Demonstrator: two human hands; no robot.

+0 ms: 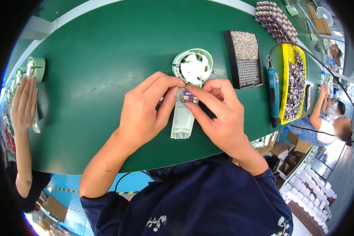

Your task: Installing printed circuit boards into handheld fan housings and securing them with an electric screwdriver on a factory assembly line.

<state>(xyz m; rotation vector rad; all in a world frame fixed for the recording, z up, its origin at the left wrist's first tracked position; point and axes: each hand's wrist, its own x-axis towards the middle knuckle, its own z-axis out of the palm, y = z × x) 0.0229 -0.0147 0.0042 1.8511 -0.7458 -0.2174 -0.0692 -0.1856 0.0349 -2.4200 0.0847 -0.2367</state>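
Note:
A light green handheld fan lies on the green table, its round head (193,67) with white blades pointing away from me. Its handle shell (182,125) is open and stretches toward me. Over the upper part of the shell sits a small purple circuit board (188,96). My right hand (225,116) grips the board between thumb and index finger. From the other side my left hand (142,108) is closed in a pinch where the handle meets the fan head. What its fingertips hold there is hidden.
On the right stand a black tray (246,80) of small screws, a teal electric screwdriver (273,94) on a cable, and a yellow bin (284,65) full of circuit boards. Stacked boards (277,21) lie behind. A co-worker's hand (24,104) holds another fan at far left.

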